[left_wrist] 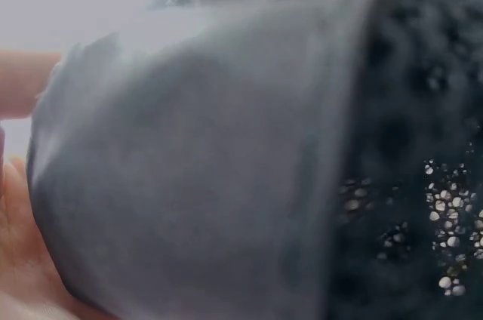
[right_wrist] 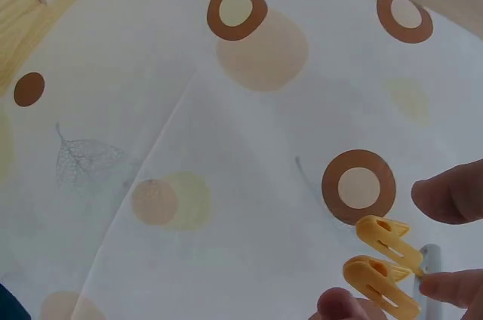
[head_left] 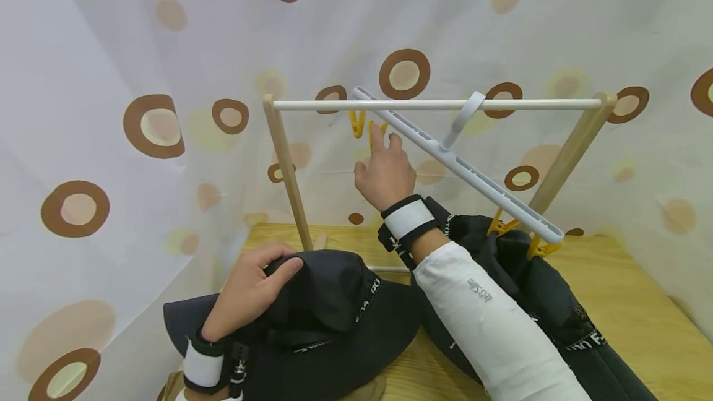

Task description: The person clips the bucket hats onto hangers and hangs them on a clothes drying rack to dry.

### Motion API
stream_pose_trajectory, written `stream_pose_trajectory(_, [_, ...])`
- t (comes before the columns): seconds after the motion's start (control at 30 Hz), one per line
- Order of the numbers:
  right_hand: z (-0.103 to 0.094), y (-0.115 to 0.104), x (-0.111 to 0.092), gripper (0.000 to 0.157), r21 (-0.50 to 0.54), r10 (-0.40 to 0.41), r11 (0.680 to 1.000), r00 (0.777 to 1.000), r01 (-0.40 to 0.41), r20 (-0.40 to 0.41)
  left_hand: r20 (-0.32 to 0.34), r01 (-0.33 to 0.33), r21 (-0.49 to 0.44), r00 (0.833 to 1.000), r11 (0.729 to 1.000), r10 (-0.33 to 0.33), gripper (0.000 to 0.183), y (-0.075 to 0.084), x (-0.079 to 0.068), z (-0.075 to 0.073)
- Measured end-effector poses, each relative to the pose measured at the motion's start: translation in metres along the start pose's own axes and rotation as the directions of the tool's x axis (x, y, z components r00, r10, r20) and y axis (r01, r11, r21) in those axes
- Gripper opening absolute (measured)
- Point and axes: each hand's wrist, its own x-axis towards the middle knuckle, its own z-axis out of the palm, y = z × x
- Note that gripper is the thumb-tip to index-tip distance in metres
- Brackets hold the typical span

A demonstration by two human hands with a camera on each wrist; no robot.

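My left hand [head_left: 253, 286] grips the crown of a black wide-brimmed hat [head_left: 328, 289], thumb on top and the other fingers hidden. In the left wrist view the dark fabric [left_wrist: 196, 169] fills most of the picture. My right hand [head_left: 388, 172] reaches up to the raised left end of a white hanger [head_left: 445, 156], thumb and fingers spread around two yellow clips [right_wrist: 385, 267]. One fingertip lies right at the base of a clip. From the hanger's lower right end, two more yellow clips [head_left: 501, 225] hold a second black hat [head_left: 515, 277].
The hanger hooks over the white bar of a rack with wooden legs [head_left: 286, 172]. Below is a wood-grain table [head_left: 629, 302]. A white curtain with brown circles [head_left: 167, 215] stands behind and at the left.
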Motion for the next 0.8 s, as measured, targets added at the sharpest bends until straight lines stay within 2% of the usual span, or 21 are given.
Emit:
stream_pose_trajectory(0.17, [0.003, 0.009, 0.007, 0.065, 0.014, -0.015, 1.000, 1.000, 0.015, 0.004, 0.022, -0.009, -0.042, 1.000, 0.999, 0.010, 0.010, 0.001, -0.001, 0.010])
stream_pose_trajectory(0.33, [0.002, 0.018, 0.005, 0.057, 0.042, 0.002, 0.999, 1.000, -0.001, -0.018, 0.035, -0.017, -0.085, 0.999, 0.996, 0.020, 0.012, 0.002, -0.001, 0.017])
stream_pose_trajectory(0.53, [0.001, 0.023, -0.012, 0.042, 0.069, -0.017, 0.997, 0.997, 0.022, -0.069, 0.048, -0.003, -0.092, 0.999, 0.996, 0.007, 0.011, 0.003, 0.001, 0.021])
stream_pose_trajectory(0.7, [0.005, 0.023, -0.029, 0.034, 0.085, -0.084, 0.992, 0.988, 0.096, -0.129, 0.065, 0.021, -0.090, 0.998, 0.996, -0.015, 0.010, 0.004, 0.005, 0.019])
stream_pose_trajectory(0.8, [0.007, 0.021, -0.038, 0.029, 0.089, -0.118, 0.987, 0.976, 0.136, -0.181, 0.070, 0.009, -0.086, 0.998, 0.996, -0.003, 0.011, 0.003, 0.008, 0.017])
